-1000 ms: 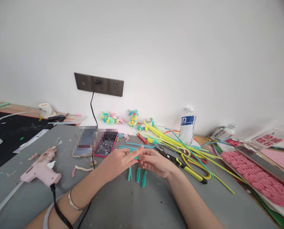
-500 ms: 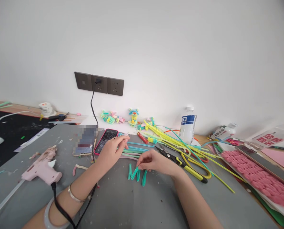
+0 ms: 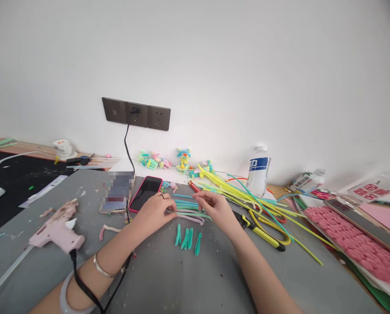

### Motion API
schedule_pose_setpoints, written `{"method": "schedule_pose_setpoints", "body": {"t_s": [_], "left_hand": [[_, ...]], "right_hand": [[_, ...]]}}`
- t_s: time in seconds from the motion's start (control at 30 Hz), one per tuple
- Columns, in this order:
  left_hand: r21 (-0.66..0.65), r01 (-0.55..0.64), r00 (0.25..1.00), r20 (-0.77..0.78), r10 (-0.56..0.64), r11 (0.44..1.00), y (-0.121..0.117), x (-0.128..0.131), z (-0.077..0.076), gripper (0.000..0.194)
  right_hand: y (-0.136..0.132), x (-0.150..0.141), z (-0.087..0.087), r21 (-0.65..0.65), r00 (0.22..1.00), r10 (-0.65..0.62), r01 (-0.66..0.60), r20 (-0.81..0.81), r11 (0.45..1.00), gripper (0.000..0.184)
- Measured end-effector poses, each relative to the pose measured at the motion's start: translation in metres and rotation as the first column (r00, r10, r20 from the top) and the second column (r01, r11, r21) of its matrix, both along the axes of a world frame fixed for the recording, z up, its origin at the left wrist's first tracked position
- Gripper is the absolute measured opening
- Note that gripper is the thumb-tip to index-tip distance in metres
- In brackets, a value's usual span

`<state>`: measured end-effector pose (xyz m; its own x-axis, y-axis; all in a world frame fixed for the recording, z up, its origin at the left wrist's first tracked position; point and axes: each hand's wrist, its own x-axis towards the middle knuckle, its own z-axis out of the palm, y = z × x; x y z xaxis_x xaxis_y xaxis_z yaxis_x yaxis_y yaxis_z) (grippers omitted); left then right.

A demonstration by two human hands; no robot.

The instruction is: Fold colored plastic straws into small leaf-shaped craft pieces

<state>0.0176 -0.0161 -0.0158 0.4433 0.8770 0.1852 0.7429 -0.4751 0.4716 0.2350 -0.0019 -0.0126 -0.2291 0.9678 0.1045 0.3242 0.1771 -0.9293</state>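
The right hand (image 3: 217, 210) had moved from the four folded teal fuzzy stems (image 3: 190, 238), lying at 6 o'clock, to the straight blue, green and lilac fuzzy stems (image 3: 186, 204); the left hand (image 3: 156, 211) had dropped to their 9 o'clock end. Both hands' fingers stood narrow, any hold unclear. Picking out a stem seemed underway, calling for a single-stem pinch.

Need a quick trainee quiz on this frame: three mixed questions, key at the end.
1. True or false: the pink glue gun lies on the gray work surface.
2. How many folded teal pieces lie side by side, nearer the camera than the fingers?
3. Which hand is nearer the pink-edged phone? A) right B) left C) both equally near

Key: 1 true; 2 four; 3 B, the left hand.
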Motion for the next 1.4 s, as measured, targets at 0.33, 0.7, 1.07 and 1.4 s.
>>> {"method": "schedule_pose_setpoints", "body": {"t_s": [0.33, 0.7, 1.07, 1.4], "left_hand": [[0.047, -0.110, 0.958, 0.271, 0.093, 0.993, 0.002, 0.001, 0.003, 0.013], [-0.070, 0.147, 0.967, 0.221, -0.128, 0.987, -0.009, 0.009, 0.005, 0.018], [-0.098, 0.231, 0.973, 0.033, -0.229, 0.968, -0.015, 0.006, 0.004, 0.003], [-0.145, 0.270, 0.960, 0.113, -0.255, 0.952, -0.015, 0.006, -0.002, 0.028]], "right_hand": [[-0.010, -0.007, 0.011, 0.088, 0.983, -0.029, 0.045, -0.182, 0.995, 0.037], [-0.014, -0.020, 0.007, -0.102, 0.916, 0.110, -0.161, -0.386, 0.982, 0.041], [-0.009, -0.017, 0.008, -0.104, 0.918, -0.075, 0.038, -0.389, 0.994, 0.051], [-0.008, -0.015, 0.005, -0.095, 0.909, -0.082, 0.047, -0.409, 0.994, 0.048]]}}
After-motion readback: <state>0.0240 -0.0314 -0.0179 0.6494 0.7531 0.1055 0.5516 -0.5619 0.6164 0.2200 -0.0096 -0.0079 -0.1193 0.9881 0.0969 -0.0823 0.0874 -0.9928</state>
